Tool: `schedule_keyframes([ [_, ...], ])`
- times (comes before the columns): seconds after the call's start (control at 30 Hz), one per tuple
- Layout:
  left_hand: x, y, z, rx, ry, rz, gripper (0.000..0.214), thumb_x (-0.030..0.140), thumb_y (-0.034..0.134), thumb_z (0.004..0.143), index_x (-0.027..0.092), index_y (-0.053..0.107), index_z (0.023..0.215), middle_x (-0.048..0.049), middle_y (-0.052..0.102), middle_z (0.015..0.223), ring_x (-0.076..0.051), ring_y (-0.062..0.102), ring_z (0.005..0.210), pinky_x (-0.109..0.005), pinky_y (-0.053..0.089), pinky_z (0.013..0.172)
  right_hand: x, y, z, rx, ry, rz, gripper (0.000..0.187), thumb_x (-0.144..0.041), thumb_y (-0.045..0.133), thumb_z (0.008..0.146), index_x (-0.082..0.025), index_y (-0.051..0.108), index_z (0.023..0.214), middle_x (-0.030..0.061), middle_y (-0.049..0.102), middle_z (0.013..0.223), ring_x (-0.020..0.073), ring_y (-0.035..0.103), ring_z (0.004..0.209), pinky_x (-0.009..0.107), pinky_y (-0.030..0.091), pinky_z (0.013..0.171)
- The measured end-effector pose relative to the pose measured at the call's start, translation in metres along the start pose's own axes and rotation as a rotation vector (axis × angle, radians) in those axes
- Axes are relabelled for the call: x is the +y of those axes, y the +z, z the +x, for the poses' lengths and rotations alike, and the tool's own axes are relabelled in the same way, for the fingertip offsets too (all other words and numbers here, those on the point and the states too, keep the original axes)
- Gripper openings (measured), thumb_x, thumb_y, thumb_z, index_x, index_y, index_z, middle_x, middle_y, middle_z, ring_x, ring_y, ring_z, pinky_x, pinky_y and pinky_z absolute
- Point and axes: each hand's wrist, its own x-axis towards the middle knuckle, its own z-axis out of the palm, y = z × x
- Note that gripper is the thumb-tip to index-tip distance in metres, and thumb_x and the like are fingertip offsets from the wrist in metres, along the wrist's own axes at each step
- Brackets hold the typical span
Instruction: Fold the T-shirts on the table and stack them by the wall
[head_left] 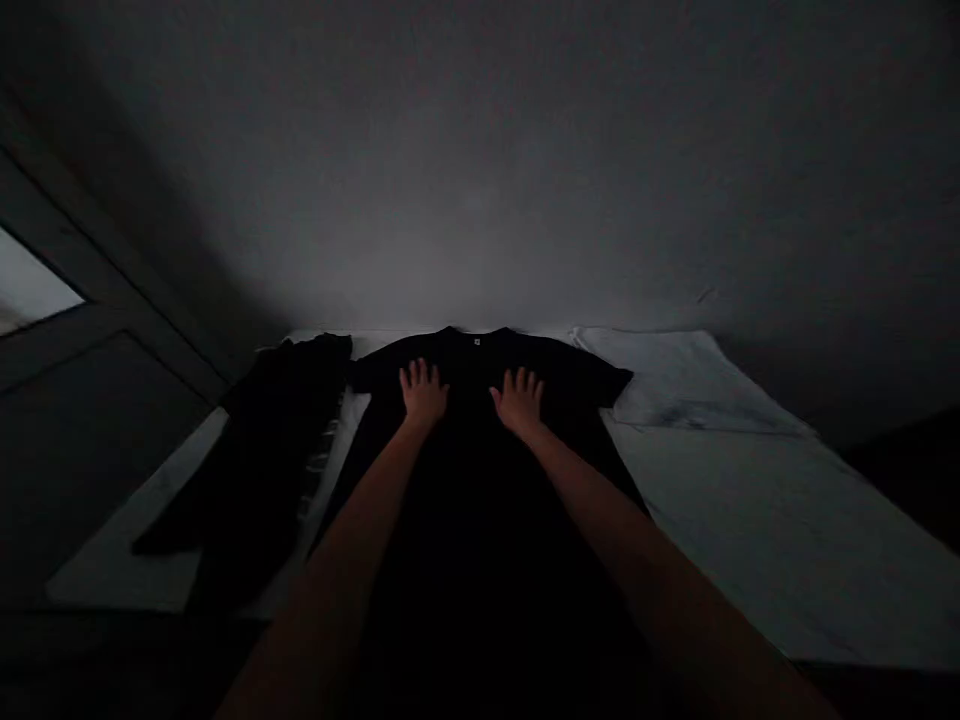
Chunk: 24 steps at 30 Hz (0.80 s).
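A black T-shirt (480, 450) lies spread out flat, its collar toward the wall and a small pale label inside the neckline. On the left of its chest rests my left hand (424, 393), palm down with fingers spread. My right hand (519, 398) lies flat on the other side of the chest, fingers also apart. Neither hand grips the cloth. The shirt's lower part fades into deep shadow between my forearms.
More dark clothing (262, 460) lies to the left on the pale table (750, 520). A folded white cloth (660, 370) is at the back right. Behind stands a grey wall (480, 180), with a panelled door (97, 290) at the left. The room is dim.
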Motion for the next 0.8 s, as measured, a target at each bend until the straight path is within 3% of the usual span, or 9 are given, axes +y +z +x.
schedule_keyframes([
  [0.1, 0.031, 0.012, -0.042, -0.084, 0.231, -0.065, 0.053, 0.031, 0.026, 0.104, 0.018, 0.036, 0.154, -0.0091, 0.029, 0.162, -0.027, 0.026, 0.15, -0.05, 0.023, 0.121, -0.027, 0.021, -0.044, -0.062, -0.196, 0.043, 0.057, -0.028, 0.028, 0.101, -0.006, 0.036, 0.153, 0.0163, 0.027, 0.162, 0.0284, 0.022, 0.151, 0.049, 0.017, 0.122],
  [0.17, 0.021, 0.017, -0.075, -0.091, 0.311, -0.069, 0.053, 0.035, 0.025, 0.104, 0.023, 0.035, 0.155, -0.0054, 0.03, 0.162, -0.026, 0.027, 0.15, -0.049, 0.024, 0.121, -0.017, 0.026, -0.073, -0.053, -0.274, 0.063, 0.059, -0.034, 0.028, 0.101, -0.009, 0.035, 0.154, 0.0142, 0.028, 0.162, 0.0265, 0.023, 0.151, 0.048, 0.016, 0.123],
  [0.27, -0.038, 0.018, -0.131, -0.042, 0.332, -0.027, 0.058, 0.047, 0.031, 0.102, 0.028, 0.03, 0.156, -0.0031, 0.027, 0.163, -0.028, 0.024, 0.151, -0.052, 0.025, 0.12, 0.043, 0.023, -0.116, -0.01, -0.342, 0.075, 0.066, -0.05, 0.029, 0.1, -0.014, 0.031, 0.156, 0.0123, 0.029, 0.162, 0.0269, 0.024, 0.15, 0.05, 0.017, 0.123],
  [0.37, -0.106, 0.018, -0.184, 0.0, 0.283, 0.01, 0.058, 0.047, 0.031, 0.103, 0.026, 0.028, 0.157, -0.0059, 0.027, 0.163, -0.028, 0.025, 0.15, -0.054, 0.028, 0.119, 0.115, 0.013, -0.159, 0.042, -0.313, 0.042, 0.072, -0.057, 0.029, 0.099, -0.016, 0.027, 0.158, 0.0124, 0.031, 0.161, 0.0282, 0.025, 0.15, 0.051, 0.023, 0.121],
  [0.43, -0.135, 0.02, -0.215, 0.037, 0.244, 0.002, 0.059, 0.046, 0.029, 0.103, 0.021, 0.029, 0.156, -0.0095, 0.03, 0.162, -0.028, 0.026, 0.15, -0.053, 0.032, 0.118, 0.148, 0.009, -0.187, 0.093, -0.303, 0.015, 0.073, -0.057, 0.028, 0.099, -0.015, 0.024, 0.159, 0.013, 0.031, 0.161, 0.0284, 0.025, 0.15, 0.052, 0.026, 0.12],
  [0.5, -0.147, 0.022, -0.24, 0.088, 0.203, -0.019, 0.06, 0.046, 0.029, 0.103, 0.016, 0.031, 0.155, -0.0127, 0.035, 0.159, -0.029, 0.029, 0.149, -0.051, 0.035, 0.116, 0.166, 0.009, -0.213, 0.149, -0.307, -0.006, 0.073, -0.056, 0.027, 0.099, -0.016, 0.02, 0.16, 0.0126, 0.031, 0.161, 0.0284, 0.025, 0.15, 0.053, 0.028, 0.119],
  [0.6, -0.142, 0.023, -0.265, 0.141, 0.126, -0.015, 0.061, 0.046, 0.029, 0.102, 0.012, 0.037, 0.152, -0.0149, 0.041, 0.156, -0.03, 0.036, 0.146, -0.049, 0.038, 0.115, 0.177, 0.015, -0.24, 0.204, -0.325, -0.026, 0.07, -0.053, 0.027, 0.099, -0.018, 0.021, 0.159, 0.0129, 0.032, 0.16, 0.0303, 0.028, 0.148, 0.057, 0.03, 0.117],
  [0.67, -0.135, 0.021, -0.271, 0.13, 0.058, 0.006, 0.059, 0.045, 0.03, 0.102, 0.011, 0.043, 0.148, -0.0154, 0.043, 0.154, -0.031, 0.041, 0.143, -0.049, 0.04, 0.113, 0.182, 0.018, -0.243, 0.189, -0.339, -0.041, 0.066, -0.052, 0.025, 0.099, -0.02, 0.035, 0.155, 0.0145, 0.039, 0.156, 0.0337, 0.035, 0.145, 0.062, 0.031, 0.114],
  [0.8, -0.124, 0.007, -0.249, 0.037, 0.03, -0.004, 0.056, 0.046, 0.041, 0.099, 0.012, 0.053, 0.142, -0.017, 0.045, 0.152, -0.035, 0.041, 0.142, -0.05, 0.04, 0.113, 0.174, 0.003, -0.202, 0.075, -0.381, -0.047, 0.064, -0.061, 0.036, 0.093, -0.019, 0.066, 0.13, 0.0176, 0.06, 0.138, 0.0388, 0.051, 0.133, 0.063, 0.041, 0.107],
])
